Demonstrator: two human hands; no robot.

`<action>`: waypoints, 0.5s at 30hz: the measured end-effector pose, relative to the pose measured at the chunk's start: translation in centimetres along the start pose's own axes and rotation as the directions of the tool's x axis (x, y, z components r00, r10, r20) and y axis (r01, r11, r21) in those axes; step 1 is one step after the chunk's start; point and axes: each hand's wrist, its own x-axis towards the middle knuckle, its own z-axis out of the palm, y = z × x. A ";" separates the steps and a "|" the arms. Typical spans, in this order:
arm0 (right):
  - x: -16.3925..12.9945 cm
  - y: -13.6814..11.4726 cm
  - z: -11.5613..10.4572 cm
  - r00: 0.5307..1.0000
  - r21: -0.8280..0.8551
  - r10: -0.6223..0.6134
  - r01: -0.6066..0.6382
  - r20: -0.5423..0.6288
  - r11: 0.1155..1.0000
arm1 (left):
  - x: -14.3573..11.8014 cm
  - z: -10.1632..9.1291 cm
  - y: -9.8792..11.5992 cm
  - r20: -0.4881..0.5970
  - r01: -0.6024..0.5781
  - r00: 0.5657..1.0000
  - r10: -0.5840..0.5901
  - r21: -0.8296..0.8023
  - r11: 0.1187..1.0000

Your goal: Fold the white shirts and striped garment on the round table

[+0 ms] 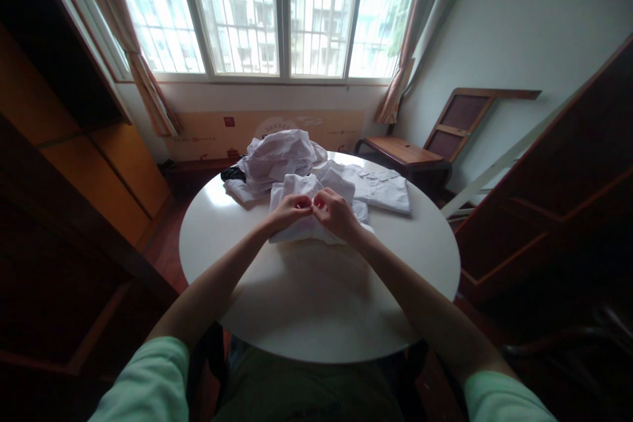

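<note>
A white shirt (297, 227) lies flat on the round white table (316, 303), in front of me. My left hand (291, 209) and my right hand (334, 211) meet over its middle, fingertips pinched together on the cloth. Both hands grip the fabric at nearly the same spot. What lies between the fingertips is too small to tell.
A crumpled heap of white clothes (277, 158) sits at the table's far side, with something dark (232, 173) at its left. A folded white shirt (380, 188) lies to the right. A wooden bench (403, 151) stands by the window; dark wooden furniture (548, 198) flanks both sides.
</note>
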 end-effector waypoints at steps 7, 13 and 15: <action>0.2 -0.1 0.0 0.999 0.025 0.023 -0.024 0.029 0.999 | 0.0 0.1 -0.5 0.030 0.009 1.000 -0.009 -0.013 1.000; 0.3 0.0 0.0 0.999 0.033 0.021 -0.023 0.042 0.999 | 0.1 0.1 -0.8 0.050 0.005 0.999 -0.003 -0.032 0.999; 0.3 0.0 0.1 0.999 0.036 0.017 -0.018 0.040 0.999 | 0.1 0.1 -0.8 0.053 0.002 0.999 0.000 -0.032 0.999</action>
